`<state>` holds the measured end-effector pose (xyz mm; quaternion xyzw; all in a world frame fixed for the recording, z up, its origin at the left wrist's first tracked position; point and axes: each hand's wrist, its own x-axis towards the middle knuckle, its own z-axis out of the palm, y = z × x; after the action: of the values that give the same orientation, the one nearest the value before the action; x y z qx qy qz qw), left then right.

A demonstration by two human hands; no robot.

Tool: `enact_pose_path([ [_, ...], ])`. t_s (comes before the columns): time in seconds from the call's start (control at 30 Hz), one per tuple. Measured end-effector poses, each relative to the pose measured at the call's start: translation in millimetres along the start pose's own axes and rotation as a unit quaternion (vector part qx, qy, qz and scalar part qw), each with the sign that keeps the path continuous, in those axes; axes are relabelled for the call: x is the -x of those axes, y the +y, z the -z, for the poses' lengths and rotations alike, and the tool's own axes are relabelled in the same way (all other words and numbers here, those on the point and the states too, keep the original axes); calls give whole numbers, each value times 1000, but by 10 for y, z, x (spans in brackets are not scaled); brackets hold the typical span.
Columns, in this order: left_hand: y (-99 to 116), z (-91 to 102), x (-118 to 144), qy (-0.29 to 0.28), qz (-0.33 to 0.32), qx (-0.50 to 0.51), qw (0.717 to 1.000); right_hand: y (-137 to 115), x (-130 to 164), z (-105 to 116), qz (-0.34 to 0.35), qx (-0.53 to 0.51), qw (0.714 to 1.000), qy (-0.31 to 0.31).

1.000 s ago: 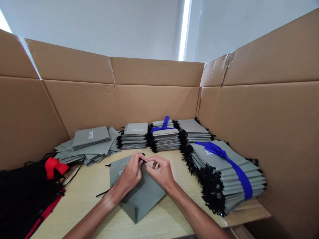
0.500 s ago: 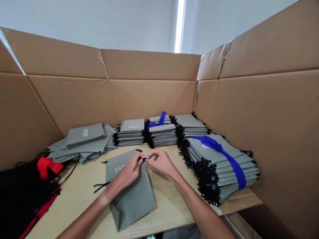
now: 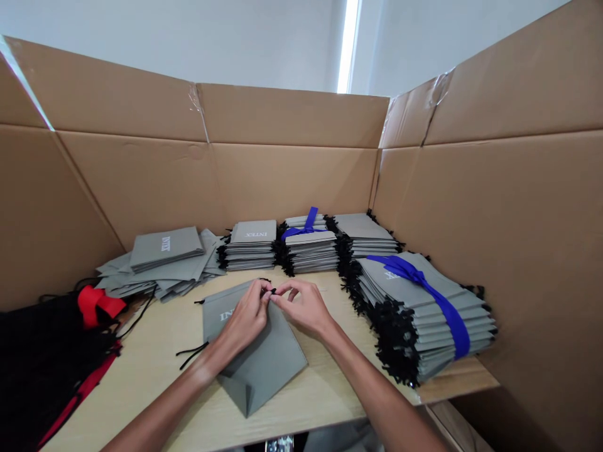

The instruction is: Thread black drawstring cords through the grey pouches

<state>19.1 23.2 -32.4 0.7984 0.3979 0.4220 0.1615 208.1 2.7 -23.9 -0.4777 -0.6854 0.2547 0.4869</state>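
Pinched between the fingertips of both my hands is the black drawstring point(image 3: 269, 292) at the top edge of a grey pouch point(image 3: 257, 351): my left hand point(image 3: 245, 320) closes its grip on the cord from the left, and my right hand point(image 3: 304, 307) closes on it from the right, the fingertips of the two meeting just above the pouch's mouth. The pouch lies flat on the pale wooden surface point(image 3: 155, 351), right in front of me, with white lettering partly hidden under my left hand and a loose cord end trailing off to its left. Behind it stand neat stacks of grey pouches point(image 3: 249, 248), one tied with a blue ribbon point(image 3: 306, 227). To my right sits a larger bundle point(image 3: 424, 314) bound with a blue ribbon; to my left lies a loose heap of pouches point(image 3: 160, 263). Brown cardboard walls point(image 3: 292, 169) surround the surface.
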Motion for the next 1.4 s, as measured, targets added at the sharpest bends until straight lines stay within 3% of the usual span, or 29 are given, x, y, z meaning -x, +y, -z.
enact_pose_path([
  [0.17,-7,-5,6,1,-24,3,1000,39,-14,-4,15,12,1000,2],
  [0.4,-147,119,-67,-53,-50,32,997,74,-26,89,39,50,997,-38],
  [0.57,-239,132,-71,-81,-81,-3,993,87,-21,93,45,84,994,-57],
  [1.0,-135,187,-55,-111,-118,-31,986,159,-25,120,54,140,988,-20],
  [1.23,-72,163,-11,-123,-45,-24,991,187,-18,116,48,76,995,-41],
  [1.4,-20,163,7,-118,-52,-17,991,141,-6,167,45,47,997,-39],
])
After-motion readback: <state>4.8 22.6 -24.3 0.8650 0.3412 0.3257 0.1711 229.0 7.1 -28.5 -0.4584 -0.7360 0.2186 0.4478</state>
